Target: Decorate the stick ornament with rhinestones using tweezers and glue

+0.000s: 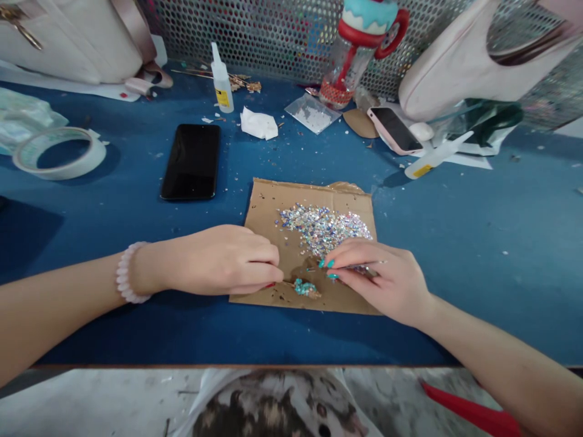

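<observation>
My left hand (228,260) is closed in a pinch on the thin stem of a small ornament (305,287) covered partly in turquoise stones, its tip brownish. The ornament is just above or on a piece of brown cardboard (264,197); I cannot tell which. Between the thumb and fingers of my right hand (387,273) is a slim metal tool that looks like tweezers (364,267), its tips pointing left beside the ornament. Behind both hands, a pile of shiny rhinestones (325,224) is spread over the cardboard. The palm side of my left hand is hidden.
On the blue table are a black phone (191,161), a tape roll (59,155), a glue bottle (222,82) and crumpled tissue (259,123). Farther right lie a small plastic bag (313,113), a pink-cased phone (395,130) and another glue bottle (437,158). A tumbler (350,54) stands against perforated metal.
</observation>
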The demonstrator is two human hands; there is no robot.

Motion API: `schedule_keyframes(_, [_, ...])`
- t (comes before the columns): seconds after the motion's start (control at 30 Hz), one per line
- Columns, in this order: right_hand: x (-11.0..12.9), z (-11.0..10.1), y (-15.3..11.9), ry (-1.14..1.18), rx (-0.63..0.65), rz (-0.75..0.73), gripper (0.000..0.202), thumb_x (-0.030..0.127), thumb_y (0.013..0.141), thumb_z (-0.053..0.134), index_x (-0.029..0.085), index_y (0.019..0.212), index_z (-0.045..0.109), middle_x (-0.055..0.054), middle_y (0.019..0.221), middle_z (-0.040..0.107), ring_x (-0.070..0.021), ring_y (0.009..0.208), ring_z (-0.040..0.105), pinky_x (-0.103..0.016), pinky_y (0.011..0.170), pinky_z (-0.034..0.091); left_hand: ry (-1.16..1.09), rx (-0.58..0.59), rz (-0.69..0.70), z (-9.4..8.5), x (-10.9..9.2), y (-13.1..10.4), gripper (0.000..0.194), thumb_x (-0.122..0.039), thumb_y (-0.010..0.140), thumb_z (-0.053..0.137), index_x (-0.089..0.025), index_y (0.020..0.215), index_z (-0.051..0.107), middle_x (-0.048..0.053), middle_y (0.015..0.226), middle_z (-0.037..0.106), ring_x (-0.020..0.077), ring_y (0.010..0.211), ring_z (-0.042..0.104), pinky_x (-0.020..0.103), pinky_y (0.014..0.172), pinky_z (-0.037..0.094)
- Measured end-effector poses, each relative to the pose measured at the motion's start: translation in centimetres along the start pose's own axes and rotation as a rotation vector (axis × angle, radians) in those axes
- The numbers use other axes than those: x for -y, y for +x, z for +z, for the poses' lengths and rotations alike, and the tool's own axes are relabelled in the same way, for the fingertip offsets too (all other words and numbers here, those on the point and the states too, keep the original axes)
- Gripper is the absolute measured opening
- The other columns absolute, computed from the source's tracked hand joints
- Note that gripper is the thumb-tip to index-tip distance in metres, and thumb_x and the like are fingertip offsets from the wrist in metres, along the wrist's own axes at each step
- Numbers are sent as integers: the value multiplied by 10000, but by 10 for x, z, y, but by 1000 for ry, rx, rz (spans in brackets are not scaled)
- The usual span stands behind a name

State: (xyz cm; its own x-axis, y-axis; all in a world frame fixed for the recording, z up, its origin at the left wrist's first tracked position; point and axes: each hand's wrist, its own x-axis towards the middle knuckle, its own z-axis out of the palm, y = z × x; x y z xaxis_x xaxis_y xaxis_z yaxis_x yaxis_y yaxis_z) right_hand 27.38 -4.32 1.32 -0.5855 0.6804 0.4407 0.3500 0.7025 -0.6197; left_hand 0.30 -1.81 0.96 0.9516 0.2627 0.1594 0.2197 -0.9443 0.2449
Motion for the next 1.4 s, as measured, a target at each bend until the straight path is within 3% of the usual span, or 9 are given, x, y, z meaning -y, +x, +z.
schedule_keyframes(1.4, [2,-3,0,12,32,-43,85,134,902,572,199,884,623,-23,812,723,-135,790,695,-267,752,587,11,1,16,-1,2,-1,319,-180,949,327,-234,997,638,44,886,665,191,699,569,332,579,431])
